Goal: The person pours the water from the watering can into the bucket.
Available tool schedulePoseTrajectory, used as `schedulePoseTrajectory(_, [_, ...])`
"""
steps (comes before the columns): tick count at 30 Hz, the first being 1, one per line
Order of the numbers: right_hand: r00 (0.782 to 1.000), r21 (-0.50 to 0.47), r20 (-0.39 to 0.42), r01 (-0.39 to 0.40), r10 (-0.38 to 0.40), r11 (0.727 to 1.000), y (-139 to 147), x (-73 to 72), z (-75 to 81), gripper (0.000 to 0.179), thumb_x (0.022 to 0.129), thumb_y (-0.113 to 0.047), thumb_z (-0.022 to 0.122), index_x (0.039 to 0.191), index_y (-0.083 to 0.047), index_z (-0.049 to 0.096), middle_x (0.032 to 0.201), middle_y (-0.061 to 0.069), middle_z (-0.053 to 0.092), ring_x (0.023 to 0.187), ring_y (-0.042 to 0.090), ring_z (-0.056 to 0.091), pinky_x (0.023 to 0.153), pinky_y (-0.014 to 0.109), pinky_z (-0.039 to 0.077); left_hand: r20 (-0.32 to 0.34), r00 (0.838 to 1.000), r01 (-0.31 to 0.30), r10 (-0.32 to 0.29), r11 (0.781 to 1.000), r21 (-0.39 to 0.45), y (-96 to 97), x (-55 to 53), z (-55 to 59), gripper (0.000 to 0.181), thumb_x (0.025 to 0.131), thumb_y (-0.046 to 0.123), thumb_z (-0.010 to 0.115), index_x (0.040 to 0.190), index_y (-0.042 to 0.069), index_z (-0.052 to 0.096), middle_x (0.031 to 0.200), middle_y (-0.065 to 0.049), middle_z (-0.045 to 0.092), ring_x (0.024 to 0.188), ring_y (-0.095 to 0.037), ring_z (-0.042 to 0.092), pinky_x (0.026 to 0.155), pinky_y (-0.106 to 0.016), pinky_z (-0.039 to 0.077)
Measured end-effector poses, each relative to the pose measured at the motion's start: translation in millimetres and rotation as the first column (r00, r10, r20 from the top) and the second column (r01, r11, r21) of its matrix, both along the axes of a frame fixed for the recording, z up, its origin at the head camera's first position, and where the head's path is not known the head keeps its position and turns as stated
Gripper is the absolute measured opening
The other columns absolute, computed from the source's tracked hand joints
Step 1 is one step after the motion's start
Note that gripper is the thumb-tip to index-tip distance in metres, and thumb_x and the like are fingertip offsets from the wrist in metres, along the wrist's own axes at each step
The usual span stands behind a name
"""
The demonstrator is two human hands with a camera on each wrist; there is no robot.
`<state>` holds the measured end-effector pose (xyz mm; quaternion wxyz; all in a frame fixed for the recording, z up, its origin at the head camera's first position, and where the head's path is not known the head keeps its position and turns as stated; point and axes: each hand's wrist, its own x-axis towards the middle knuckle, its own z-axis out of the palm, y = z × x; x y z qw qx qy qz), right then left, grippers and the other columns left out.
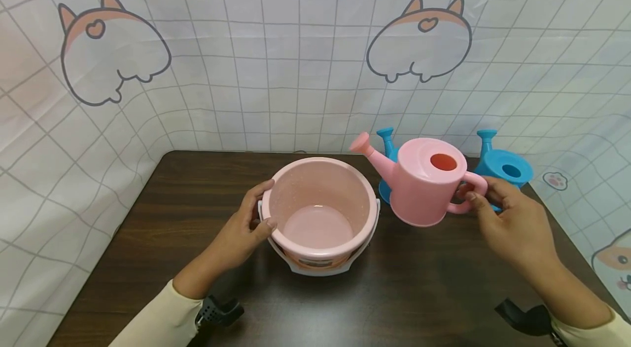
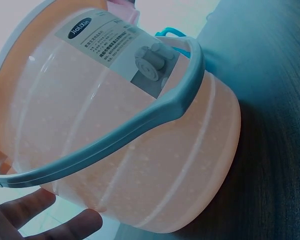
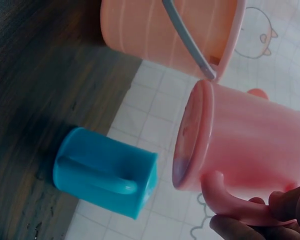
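A pale pink bucket (image 1: 320, 251) with a grey-white handle (image 2: 145, 117) stands upright on the dark wooden table. My left hand (image 1: 246, 221) holds its left rim, thumb and index finger over the edge; in the left wrist view two other fingers (image 2: 75, 225) extend beside the bucket's wall. To the right, a pink watering can (image 1: 426, 194) is up off the table, its spout (image 1: 377, 161) pointing left towards the bucket. My right hand (image 1: 517, 221) grips that can's handle (image 3: 230, 205). The bucket's inside shows a smooth floor.
Behind the pink can a blue watering can (image 1: 385, 191) is partly hidden. Another blue watering can (image 1: 498, 166) stands at the table's back right, behind my right hand. A white gridded cloth (image 1: 296, 62) with cartoon drawings hangs around the dark table (image 1: 187, 194).
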<state>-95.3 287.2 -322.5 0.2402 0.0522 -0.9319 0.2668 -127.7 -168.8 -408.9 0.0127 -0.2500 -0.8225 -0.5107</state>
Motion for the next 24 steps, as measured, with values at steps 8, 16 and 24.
schedulePoseTrajectory(8, [0.997, 0.001, -0.051, -0.053, 0.053, 0.999, -2.9, 1.1, 0.5, 0.034, 0.094, -0.011, 0.075, 0.126, -0.005, 0.070, 0.107, 0.013, 0.076, 0.097, -0.012, 0.054, 0.070, 0.018, 0.041, -0.005, 1.000, 0.005, -0.005, 1.000, 0.005, 0.1, 0.2, 0.2, 0.069, 0.102, 0.035, 0.058, 0.160, 0.023, 0.023, 0.136, -0.019, 0.053, 0.111, -0.027, 0.062, 0.088, -0.037, 0.053])
schedulePoseTrajectory(16, [0.994, 0.013, -0.054, -0.090, 0.090, 0.996, -5.5, 1.9, 6.2, 0.032, 0.093, -0.009, 0.075, 0.124, -0.007, 0.072, 0.103, 0.011, 0.076, 0.093, -0.023, 0.048, 0.072, 0.009, 0.040, -0.016, 1.000, 0.003, -0.003, 1.000, 0.012, 0.1, -0.2, -1.4, 0.069, 0.102, 0.037, 0.058, 0.160, 0.024, 0.024, 0.136, -0.019, 0.054, 0.112, -0.029, 0.063, 0.089, -0.038, 0.053])
schedulePoseTrajectory(24, [0.989, 0.059, -0.052, -0.133, 0.136, 0.989, -7.4, 3.9, 13.4, 0.035, 0.091, -0.005, 0.074, 0.126, -0.006, 0.070, 0.101, 0.017, 0.075, 0.086, 0.037, 0.071, 0.060, 0.020, 0.045, -0.017, 1.000, 0.001, -0.001, 1.000, 0.012, 0.3, -0.4, -1.5, 0.069, 0.101, 0.036, 0.059, 0.159, 0.024, 0.024, 0.136, -0.019, 0.054, 0.111, -0.027, 0.062, 0.088, -0.036, 0.052])
